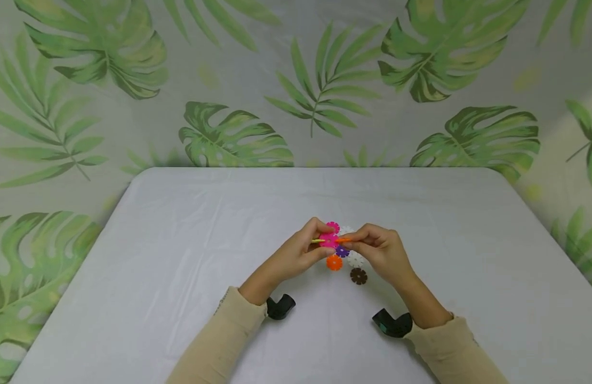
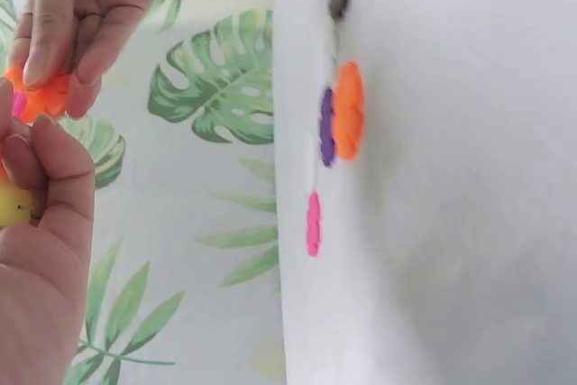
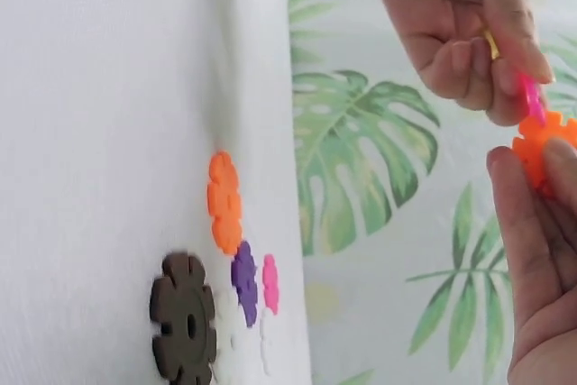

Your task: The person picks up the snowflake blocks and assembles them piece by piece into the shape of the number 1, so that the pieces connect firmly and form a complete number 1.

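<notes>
Left hand (image 1: pixel 296 254): fingers and thumb pinching the pink disc (image 1: pixel 328 237) above the table (image 1: pixel 142 298) | right hand (image 1: pixel 386 253): pinching the orange disc (image 3: pixel 532 161), crosswise against pink, seemingly so slots meet | brown disc (image 1: pixel 358 276): loose, near right; purple disc (image 1: pixel 343 252): farther left, probably for easy reach

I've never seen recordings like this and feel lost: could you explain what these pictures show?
No machine: this is a person, bare-handed, at a white table. The wide picture comes from a head camera looking forward and down; the other two from a camera on each wrist. The left grip holds a pink disc and a yellow piece; the right grip pinches an orange disc against the pink. On the table lie a brown disc, two white discs, a purple disc, another orange disc and another pink disc.
</notes>
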The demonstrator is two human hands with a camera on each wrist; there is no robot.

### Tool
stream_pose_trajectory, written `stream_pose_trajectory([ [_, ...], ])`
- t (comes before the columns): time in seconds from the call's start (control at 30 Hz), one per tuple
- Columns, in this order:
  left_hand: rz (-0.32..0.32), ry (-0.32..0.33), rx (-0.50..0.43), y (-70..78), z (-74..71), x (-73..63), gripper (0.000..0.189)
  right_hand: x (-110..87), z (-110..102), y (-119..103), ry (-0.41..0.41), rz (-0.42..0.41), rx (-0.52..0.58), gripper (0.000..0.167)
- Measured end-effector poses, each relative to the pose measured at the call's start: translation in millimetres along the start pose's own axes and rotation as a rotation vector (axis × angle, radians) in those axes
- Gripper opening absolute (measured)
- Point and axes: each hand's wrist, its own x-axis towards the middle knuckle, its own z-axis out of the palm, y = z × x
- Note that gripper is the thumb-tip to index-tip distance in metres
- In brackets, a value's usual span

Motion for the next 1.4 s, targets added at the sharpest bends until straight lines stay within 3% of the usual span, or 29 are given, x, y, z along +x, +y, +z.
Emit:
stream_pose_trajectory([
  [0.13, -0.019, 0.003, -0.033, 4.7, -0.4, -1.2, 0.026, -1.0, 2, 3, 0.029, 0.068, 0.073, 0.014],
  [0.3, -0.016, 0.001, -0.041, 4.2, -1.2, -1.2, 0.026, -3.1, 0, 16, 0.023, 0.074, 0.113, 0.011],
  [0.47, -0.014, -0.007, -0.033, 1.2, -2.6, -0.8, 0.027, -3.0, -1, 21, 0.004, 0.055, 0.100, 0.011],
  [0.7, -0.053, 0.036, 0.014, 3.7, -4.2, -0.8, 0.030, -2.7, -1, 20, -0.023, 0.064, 0.081, 0.014],
  [0.8, -0.057, 0.069, 0.061, -6.8, -4.3, 1.4, 0.033, -3.0, -2, 20, -0.027, 0.052, 0.061, 0.016],
  [0.93, -0.013, 0.111, 0.132, -26.7, -5.2, 3.8, 0.036, -2.7, -3, 19, -0.027, 0.028, 0.048, 0.018],
  [1.2, 0.083, 0.178, 0.260, -25.8, -7.6, 2.8, 0.039, -2.4, -4, 18, 0.025, 0.033, 0.025, 0.017],
  [1.4, 0.191, 0.164, 0.303, -23.8, -4.7, 4.1, 0.044, -1.9, -3, 18, 0.043, 0.066, 0.035, 0.014],
])
